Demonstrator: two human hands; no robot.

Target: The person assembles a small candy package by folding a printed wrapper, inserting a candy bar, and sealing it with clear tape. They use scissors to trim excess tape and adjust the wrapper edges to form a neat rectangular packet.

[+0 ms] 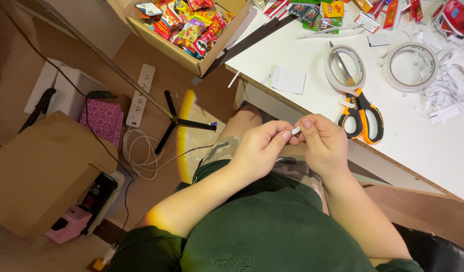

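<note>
Both hands are up in front of the lap, off the edge of the white surface (423, 146); between them sits a small white strip (296, 131), and that strip is the whole story here. The left hand (259, 148) has its thumb and forefinger pressed together on one end of the strip; the right hand (325, 143) meets it from the other side, thumb tip on top, fingers curled beneath, pinching the other end. So the strip lies between the two grips, touching both; its long axis looks to run roughly from hand to hand, slightly tilted, though it is too small to be sure of more; neither hand is the nearer, each holds an end. Whether the strip is tape or paper I cannot tell.

Just beyond the right hand, on the surface, lie orange-and-black scissors (362, 113), blades poking through a roll of tape (345, 68); a second roll of tape (412, 66) sits beside it, with white paper scraps (451, 90) to its right; a cardboard box of snack packets (191, 30) overhangs the far corner.
</note>
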